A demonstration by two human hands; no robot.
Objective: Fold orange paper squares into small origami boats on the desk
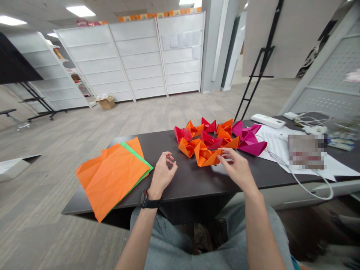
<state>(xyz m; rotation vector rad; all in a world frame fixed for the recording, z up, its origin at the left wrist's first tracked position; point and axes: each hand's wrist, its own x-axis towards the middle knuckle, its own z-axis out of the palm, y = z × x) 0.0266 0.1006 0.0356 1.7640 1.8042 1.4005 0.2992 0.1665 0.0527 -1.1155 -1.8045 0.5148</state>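
Observation:
My right hand [234,167] pinches the right tip of an orange folded-paper boat [206,156] at the front of a cluster. Behind it stand several more folded shapes, among them a magenta one [252,143], a red one [182,134] and an orange one [187,147]. My left hand [164,170], with a black watch [151,202] on the wrist, hovers over the table, fingers loosely curled and apart from the thumb, with nothing in it. To its left lies a stack of orange paper sheets [112,174], a green sheet [135,154] showing between them.
The dark table [180,187] has its far edge just behind the folded shapes. At the right are white papers [274,140], a white power strip [268,120] and a looping white cable [305,187]. A black stand [254,80] rises beyond the table.

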